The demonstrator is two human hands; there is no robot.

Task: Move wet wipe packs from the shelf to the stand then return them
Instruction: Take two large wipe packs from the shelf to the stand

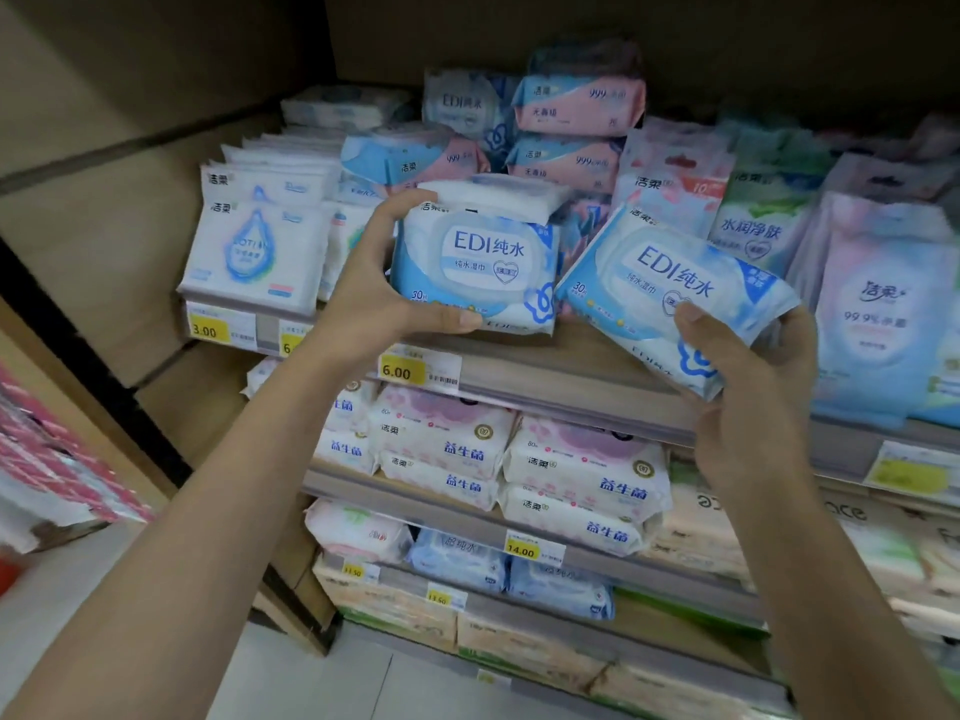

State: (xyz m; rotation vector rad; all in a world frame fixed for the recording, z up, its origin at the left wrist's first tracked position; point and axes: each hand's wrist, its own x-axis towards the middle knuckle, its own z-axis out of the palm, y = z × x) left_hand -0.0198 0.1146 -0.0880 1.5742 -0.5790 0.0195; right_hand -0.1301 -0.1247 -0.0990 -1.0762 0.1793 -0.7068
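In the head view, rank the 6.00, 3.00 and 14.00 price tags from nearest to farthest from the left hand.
1. 6.00 tag, just below the left hand.
2. 3.00 tag, same shelf edge, further left.
3. 14.00 tag, lower shelf edge, down right.

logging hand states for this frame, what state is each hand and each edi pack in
left EDI pack: upright, label toward camera
right EDI pack: tilted, held in front of the shelf
left hand: grips left EDI pack, thumb along its bottom edge
right hand: grips right EDI pack from below
pink packs: stacked flat behind
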